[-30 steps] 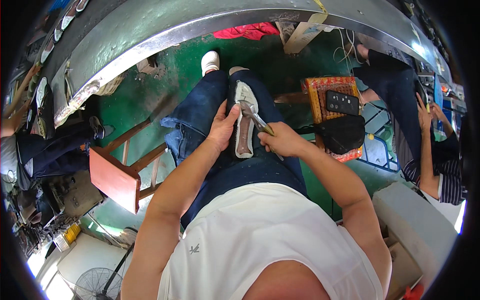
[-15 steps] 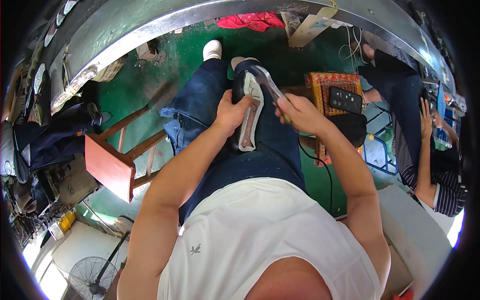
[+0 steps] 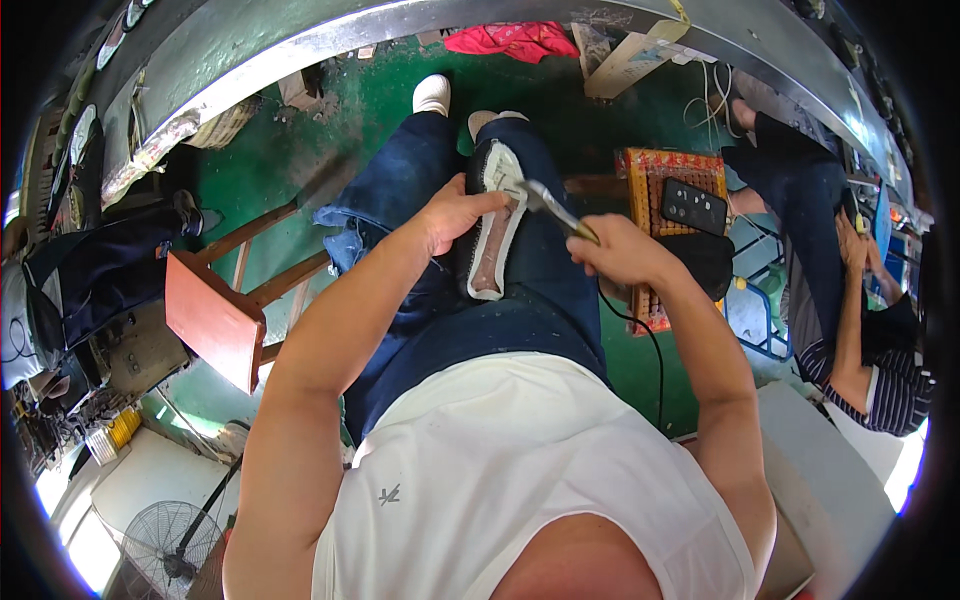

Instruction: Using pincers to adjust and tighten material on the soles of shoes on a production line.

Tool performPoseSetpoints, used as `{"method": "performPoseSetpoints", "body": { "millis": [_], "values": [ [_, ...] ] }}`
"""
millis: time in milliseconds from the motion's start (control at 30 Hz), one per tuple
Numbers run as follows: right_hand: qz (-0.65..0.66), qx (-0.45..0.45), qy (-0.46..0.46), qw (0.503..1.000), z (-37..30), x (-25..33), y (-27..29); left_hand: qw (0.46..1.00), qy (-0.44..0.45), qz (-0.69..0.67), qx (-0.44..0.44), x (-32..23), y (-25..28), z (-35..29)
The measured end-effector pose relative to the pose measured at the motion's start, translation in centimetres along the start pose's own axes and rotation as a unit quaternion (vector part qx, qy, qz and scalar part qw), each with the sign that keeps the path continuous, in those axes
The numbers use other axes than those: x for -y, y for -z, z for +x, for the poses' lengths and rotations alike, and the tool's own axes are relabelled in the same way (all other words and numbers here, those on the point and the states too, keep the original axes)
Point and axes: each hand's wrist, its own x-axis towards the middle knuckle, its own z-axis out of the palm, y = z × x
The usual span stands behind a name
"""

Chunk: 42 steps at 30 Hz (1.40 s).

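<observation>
A dark shoe [image 3: 489, 262] lies bottom up along my thigh, its toe pointing away. A whitish turned-in edge rings the underside, with a brownish strip down the middle. My left hand [image 3: 455, 210] grips the shoe from the left, thumb pressed on the underside near its middle. In my right hand [image 3: 625, 250] is a hammer [image 3: 556, 210], fingers closed around its yellowish handle. The metal head is tilted to the left, at the shoe's right edge beside my left thumb. Whether it touches the shoe I cannot tell.
Right of my leg, a beaded seat [image 3: 645, 185] bears a black phone-like device [image 3: 694, 206] and a black pouch [image 3: 700, 262]. A reddish stool [image 3: 213, 320] stands at left. A metal-edged bench [image 3: 330, 50] spans the far side. Another person [image 3: 850, 340] sits at right.
My right hand and the hammer have moved nearer and a little right, the head going from the toe area to beside the shoe's middle. My left hand keeps its hold.
</observation>
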Motion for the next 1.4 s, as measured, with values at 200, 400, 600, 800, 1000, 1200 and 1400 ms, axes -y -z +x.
{"method": "performPoseSetpoints", "body": {
  "millis": [200,400,600,800,1000,1200,1400],
  "values": [
    [-0.249,-0.057,0.216,0.942,-0.8,-0.6,-3.6,1.0,-0.004,-0.007,-0.013,0.5,-0.1,0.5],
    [-0.296,-0.076,0.172,0.936,-1.9,-1.5,-3.5,0.999,-0.041,0.004,-0.003,1.0,-1.2,0.2],
    [-0.135,0.029,0.088,0.987,0.1,-4.5,-2.6,0.947,-0.227,0.223,-0.04,7.1,-1.2,-2.7],
    [0.039,0.122,-0.015,0.992,-1.5,-2.6,-0.5,0.968,-0.197,0.153,-0.039,8.7,-1.4,-1.7],
    [-0.155,-0.15,0.143,0.966,0.4,-1.4,-6.0,0.95,-0.238,0.176,-0.096,9.2,-2.6,-1.7],
    [-0.212,-0.101,0.109,0.966,0.1,0.4,-4.5,0.975,-0.125,0.178,0.044,7.0,0.1,-4.6],
    [-0.208,-0.1,0.145,0.962,-0.4,-0.6,-6.1,0.982,-0.123,0.125,0.067,6.1,-0.3,-4.2]
  ]
}}
